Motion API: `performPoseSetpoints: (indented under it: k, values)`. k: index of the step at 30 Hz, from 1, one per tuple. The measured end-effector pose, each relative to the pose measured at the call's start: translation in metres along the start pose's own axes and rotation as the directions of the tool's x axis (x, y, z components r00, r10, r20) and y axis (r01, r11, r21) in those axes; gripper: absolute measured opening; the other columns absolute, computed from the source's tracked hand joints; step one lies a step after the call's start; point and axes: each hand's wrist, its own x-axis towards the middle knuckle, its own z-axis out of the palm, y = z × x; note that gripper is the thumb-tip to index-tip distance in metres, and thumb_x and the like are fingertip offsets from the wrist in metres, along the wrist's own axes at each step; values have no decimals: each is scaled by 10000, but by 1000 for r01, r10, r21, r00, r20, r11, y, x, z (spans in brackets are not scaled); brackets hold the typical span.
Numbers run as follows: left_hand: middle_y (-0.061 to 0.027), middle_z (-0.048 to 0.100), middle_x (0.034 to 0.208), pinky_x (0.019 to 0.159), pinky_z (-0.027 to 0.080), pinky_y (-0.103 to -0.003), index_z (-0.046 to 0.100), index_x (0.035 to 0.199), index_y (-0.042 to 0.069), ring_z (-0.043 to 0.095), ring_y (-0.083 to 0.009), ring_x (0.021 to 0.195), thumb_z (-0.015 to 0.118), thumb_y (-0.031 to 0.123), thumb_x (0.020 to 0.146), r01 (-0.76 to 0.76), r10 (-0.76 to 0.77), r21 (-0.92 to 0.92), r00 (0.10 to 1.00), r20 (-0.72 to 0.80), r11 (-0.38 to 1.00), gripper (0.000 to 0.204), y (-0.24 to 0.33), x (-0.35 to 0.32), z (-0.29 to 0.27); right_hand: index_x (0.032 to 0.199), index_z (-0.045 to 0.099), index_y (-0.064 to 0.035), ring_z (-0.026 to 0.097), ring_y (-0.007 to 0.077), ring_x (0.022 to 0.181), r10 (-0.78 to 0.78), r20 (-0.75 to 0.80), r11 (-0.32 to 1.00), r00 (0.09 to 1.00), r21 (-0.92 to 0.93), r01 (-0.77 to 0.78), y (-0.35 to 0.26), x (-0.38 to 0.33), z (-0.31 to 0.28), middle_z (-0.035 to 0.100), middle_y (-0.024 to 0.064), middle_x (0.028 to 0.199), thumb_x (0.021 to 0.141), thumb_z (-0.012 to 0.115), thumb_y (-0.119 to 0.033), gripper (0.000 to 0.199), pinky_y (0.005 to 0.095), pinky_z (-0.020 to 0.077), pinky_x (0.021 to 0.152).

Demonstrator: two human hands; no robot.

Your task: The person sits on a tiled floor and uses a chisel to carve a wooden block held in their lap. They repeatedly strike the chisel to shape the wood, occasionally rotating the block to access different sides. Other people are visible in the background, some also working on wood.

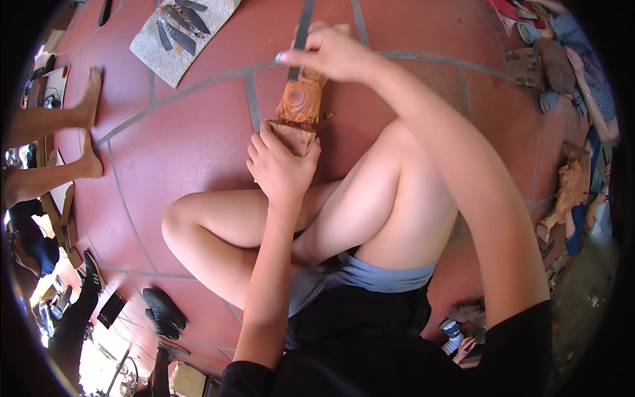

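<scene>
The left hand (283, 165) has its grip pinching the near end of the wood block (301, 102), thumb on the right and fingers on the left, probably to steady it. The right hand (334, 56), slightly blurred, has its grip closed on a dark strip (305, 20) that runs over the block's far end; the thumb lies across the strip, perhaps to guide it. The block sits ahead of the person's folded legs (357, 212), seemingly for easy reach of both arms.

Farther left, a pale mat (173, 69) carries several dark blades (175, 36), maybe laid there to keep them together. Underneath is a red tiled floor (192, 145) with grey joints. At the left are another person's bare feet (89, 109); nearer, dark shoes (164, 311). At the right, carved wood (572, 182) lies near other people.
</scene>
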Motion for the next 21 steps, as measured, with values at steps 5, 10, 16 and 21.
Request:
performPoseSetpoints:
  k: [5,10,16,21]
  values:
    - [-206,577,1082,872,491,-488,495,1265,-62,594,-400,1014,844,463,651,-5,5,-14,1000,8,1000,880,1,-1,-1,819,752,-110,620,210,964,74,155,986,985,-162,-49,20,13,-11,678,7,917,907,609,-564,484,440,300,838]
    - [-206,580,1094,884,487,-487,498,1262,-56,593,-400,1028,849,458,646,1,-2,-16,1000,-7,1000,875,1,1,1,808,755,-102,586,177,931,-56,14,987,998,-149,57,0,3,-5,658,31,839,926,649,-471,402,382,283,942]
    - [-200,584,1100,892,482,-482,500,1265,-48,591,-394,1037,848,468,644,13,-13,-34,1000,2,999,879,1,-2,0,761,720,-107,580,177,926,41,33,961,999,-276,-30,2,6,11,657,1,843,925,638,-462,400,406,273,917]
    - [-197,585,1097,892,481,-486,497,1273,-42,590,-393,1036,846,472,644,29,-29,-5,1000,5,1000,884,3,-1,0,725,720,-106,586,194,909,-79,22,962,997,-262,82,-8,8,-3,661,-9,837,928,629,-440,401,395,315,891]
